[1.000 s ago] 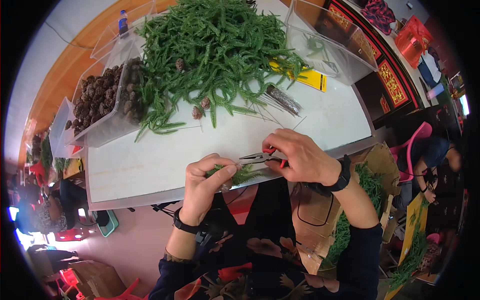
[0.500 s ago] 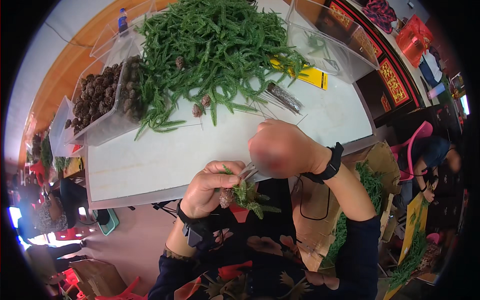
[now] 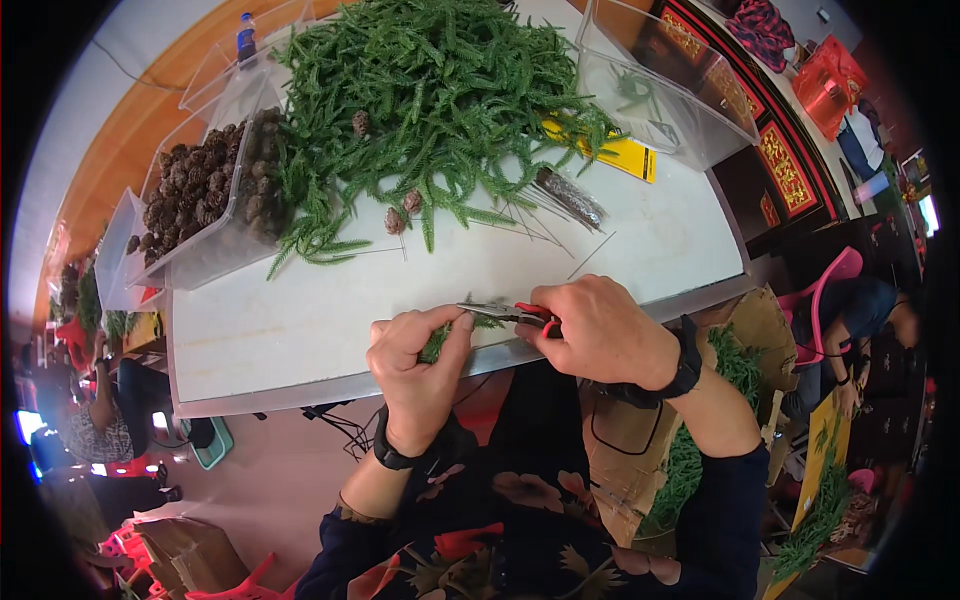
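My left hand point(image 3: 412, 368), at the front edge of the white table point(image 3: 290, 330), pinches a green artificial pine sprig point(image 3: 434, 346), mostly hidden behind the fingers. In my right hand point(image 3: 610, 335) are red-handled needle-nose pliers point(image 3: 492, 311). Their jaws point left and meet the left fingertips, where I cannot make out what they grip. Beyond the hands lie loose pine cones point(image 3: 394, 221), thin wires and a bundle of wire stems point(image 3: 570, 198). A large heap of green sprigs point(image 3: 430, 90) covers the far part of the table.
A clear bin point(image 3: 215, 255) of pine cones stands at the left, another clear bin point(image 3: 690, 110) at the far right beside a yellow card point(image 3: 630, 158). Right of my legs sits a cardboard box point(image 3: 625, 470) with greenery. People work at both sides; a pink chair point(image 3: 835, 275) is at right.
Both hands have moved up and away from my body to the table edge. The right hand has turned, bringing the pliers into plain view. The sprig's pine cone no longer shows.
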Demonstrator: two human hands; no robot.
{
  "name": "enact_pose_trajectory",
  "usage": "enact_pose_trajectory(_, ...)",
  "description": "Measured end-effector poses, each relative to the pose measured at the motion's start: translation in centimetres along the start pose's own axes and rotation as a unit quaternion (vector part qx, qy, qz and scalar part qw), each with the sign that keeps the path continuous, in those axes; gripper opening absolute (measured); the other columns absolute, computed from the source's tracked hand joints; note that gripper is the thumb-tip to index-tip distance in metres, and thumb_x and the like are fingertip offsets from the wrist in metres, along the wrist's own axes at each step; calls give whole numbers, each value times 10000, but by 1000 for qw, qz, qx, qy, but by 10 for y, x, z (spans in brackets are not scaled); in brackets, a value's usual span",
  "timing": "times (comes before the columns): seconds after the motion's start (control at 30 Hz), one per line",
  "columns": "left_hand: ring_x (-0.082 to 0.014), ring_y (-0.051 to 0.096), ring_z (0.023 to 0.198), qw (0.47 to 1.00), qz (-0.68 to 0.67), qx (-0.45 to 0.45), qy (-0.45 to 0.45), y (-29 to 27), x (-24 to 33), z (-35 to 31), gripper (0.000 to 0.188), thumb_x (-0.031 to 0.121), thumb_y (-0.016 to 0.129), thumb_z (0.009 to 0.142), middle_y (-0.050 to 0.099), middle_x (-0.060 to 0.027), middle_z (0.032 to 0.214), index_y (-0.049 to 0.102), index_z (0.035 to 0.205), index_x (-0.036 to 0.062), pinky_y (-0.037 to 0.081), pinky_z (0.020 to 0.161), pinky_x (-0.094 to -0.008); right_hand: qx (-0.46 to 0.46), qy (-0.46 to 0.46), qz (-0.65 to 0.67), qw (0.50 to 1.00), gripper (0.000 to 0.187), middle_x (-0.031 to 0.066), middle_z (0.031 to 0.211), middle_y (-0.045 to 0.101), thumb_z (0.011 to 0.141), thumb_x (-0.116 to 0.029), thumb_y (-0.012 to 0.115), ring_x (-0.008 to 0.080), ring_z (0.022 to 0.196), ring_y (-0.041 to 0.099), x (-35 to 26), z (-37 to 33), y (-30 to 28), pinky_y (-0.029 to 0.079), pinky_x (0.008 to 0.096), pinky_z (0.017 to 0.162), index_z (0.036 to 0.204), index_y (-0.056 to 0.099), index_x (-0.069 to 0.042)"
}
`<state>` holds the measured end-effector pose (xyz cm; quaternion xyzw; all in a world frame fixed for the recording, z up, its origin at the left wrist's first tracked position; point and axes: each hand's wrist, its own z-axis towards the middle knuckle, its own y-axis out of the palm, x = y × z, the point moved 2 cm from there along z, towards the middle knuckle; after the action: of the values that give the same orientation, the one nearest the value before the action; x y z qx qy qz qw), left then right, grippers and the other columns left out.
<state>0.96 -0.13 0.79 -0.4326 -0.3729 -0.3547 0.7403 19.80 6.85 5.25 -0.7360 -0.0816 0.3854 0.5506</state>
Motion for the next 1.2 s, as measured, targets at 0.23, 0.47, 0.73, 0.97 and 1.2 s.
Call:
enact_pose_trajectory(0.23, -80, 581, 732, 940, -236, -36, -242, -5, 3, 4, 75, 23, 662, 862, 671, -41, 772, 699, 891, -35, 432, 694, -216, 64, -95, 54, 992, 235, 135, 805, 595, 796, -170, 725, 345, 778, 599, 22, 5, 3, 477, 412, 665, 908, 572, -31)
enact_pose_trajectory(0.47, -113, 609, 761, 890, -341, -130, -273, -9, 0, 7, 97, 27, 650, 844, 706, -71, 837, 704, 899, -33, 464, 734, -241, 87, -214, 60, 971, 313, 84, 867, 552, 695, -34, 738, 303, 821, 566, 32, 21, 1, 472, 386, 689, 935, 539, -59)
enact_pose_trajectory(0.73, -152, 633, 749, 798, -463, -181, -342, -10, -7, 4, 104, 16, 636, 815, 703, -99, 854, 672, 907, -18, 489, 735, -262, 79, -280, 100, 951, 288, 66, 881, 582, 703, -97, 737, 298, 835, 595, 27, 33, 4, 490, 386, 689, 918, 545, -86)
enact_pose_trajectory(0.97, -148, 664, 771, 674, -574, -263, -384, -6, -20, 1, 104, 22, 635, 873, 720, -112, 916, 698, 939, -29, 511, 733, -253, 71, -282, 77, 954, 238, 73, 769, 563, 662, -46, 716, 304, 719, 587, 25, 31, 2, 469, 377, 604, 845, 568, -77)
enact_pose_trajectory(1.2, -104, 622, 672, 911, -298, -134, -252, -7, -9, 4, 79, 36, 678, 865, 709, -78, 810, 710, 911, -20, 473, 653, -223, -31, -114, 74, 990, 164, 146, 701, 592, 754, -120, 695, 356, 656, 591, 18, 15, 5, 459, 390, 584, 860, 608, -28)
